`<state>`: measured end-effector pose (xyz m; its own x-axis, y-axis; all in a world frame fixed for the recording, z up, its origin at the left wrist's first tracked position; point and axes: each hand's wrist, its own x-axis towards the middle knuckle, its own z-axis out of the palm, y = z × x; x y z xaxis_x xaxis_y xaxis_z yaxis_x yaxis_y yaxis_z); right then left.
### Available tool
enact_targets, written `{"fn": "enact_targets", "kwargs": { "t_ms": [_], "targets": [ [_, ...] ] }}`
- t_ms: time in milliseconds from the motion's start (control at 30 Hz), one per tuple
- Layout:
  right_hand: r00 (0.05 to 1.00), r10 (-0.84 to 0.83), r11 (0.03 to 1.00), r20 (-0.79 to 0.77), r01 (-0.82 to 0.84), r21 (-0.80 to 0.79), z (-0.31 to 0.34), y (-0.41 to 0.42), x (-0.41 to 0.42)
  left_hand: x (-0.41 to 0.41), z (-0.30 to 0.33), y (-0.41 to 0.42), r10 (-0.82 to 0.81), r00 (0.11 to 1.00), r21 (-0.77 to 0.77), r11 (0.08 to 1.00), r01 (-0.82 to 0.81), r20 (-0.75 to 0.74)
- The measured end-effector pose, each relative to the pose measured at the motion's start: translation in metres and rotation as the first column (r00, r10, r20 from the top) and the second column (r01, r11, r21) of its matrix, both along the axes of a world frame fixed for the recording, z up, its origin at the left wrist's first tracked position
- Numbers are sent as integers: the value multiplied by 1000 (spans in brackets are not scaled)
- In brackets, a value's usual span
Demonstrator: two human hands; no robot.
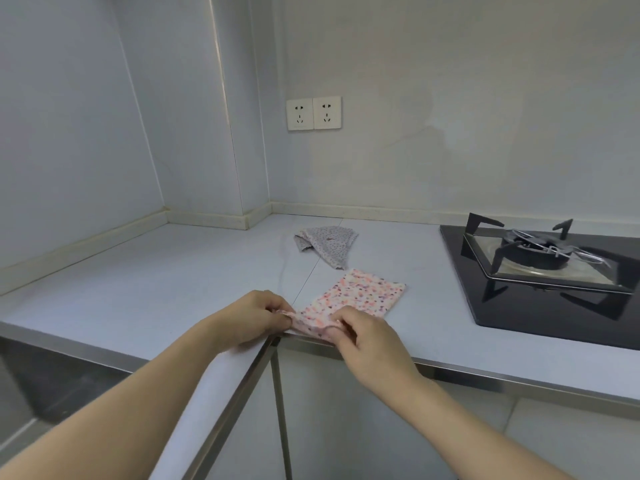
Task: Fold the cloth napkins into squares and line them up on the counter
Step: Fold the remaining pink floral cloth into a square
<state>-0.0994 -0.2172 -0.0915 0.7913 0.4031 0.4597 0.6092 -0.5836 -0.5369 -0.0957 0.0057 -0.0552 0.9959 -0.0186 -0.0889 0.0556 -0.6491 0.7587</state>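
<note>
Head view: both hands are pinching the pink napkin (360,299) at the counter's (173,278) front edge.
Left hand (258,315) fingers and right hand (363,336) fingers are gripping its near edge.

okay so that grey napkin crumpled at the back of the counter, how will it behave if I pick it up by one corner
The grey napkin lies in soft rumpled folds, so it will probably hang limp and fall open. It looks thin, likely very light. Pushed along the smooth counter, it would probably bunch up rather than slide flat.

Pink dotted napkin (360,297) flat at counter (156,282) edge; grey napkin (327,244) (crumpled) behind.
</note>
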Motion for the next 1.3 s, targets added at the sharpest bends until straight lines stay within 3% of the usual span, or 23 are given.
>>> {"fn": "enact_targets", "kwargs": {
  "t_ms": [167,367,467,533,633,700,933,1133,1300],
  "targets": [
    [981,-16,969,-191,62,238,21,-24,5,1,19,-18,17,999,-163,987,-12,30],
    [960,-190,965,-207,221,139,34,-62,56,55,32,-76,79,982,-162,985,-52,169],
    [940,-267,962,-210,273,-2,34,-77,89,90,26,-101,110,972,-67,993,-99,206],
    [931,-327,938,-165,298,-177,25,-81,109,111,12,-107,98,977,74,991,-114,192],
    [919,-380,889,-103,333,-314,7,-79,127,132,-14,-110,90,965,371,911,-179,246],
    [919,-382,886,-95,335,-321,2,-78,133,138,-23,-113,84,944,466,853,-233,319],
    [920,-381,885,-93,334,-324,0,-79,138,148,-20,-112,40,972,570,804,-170,234],
    [935,-344,909,-90,307,-280,-1,-82,138,151,-15,-106,9,985,521,848,-99,172],
    [947,-311,923,-79,281,-263,-4,-83,141,148,-16,-110,12,980,539,834,-119,198]
  ]
}}
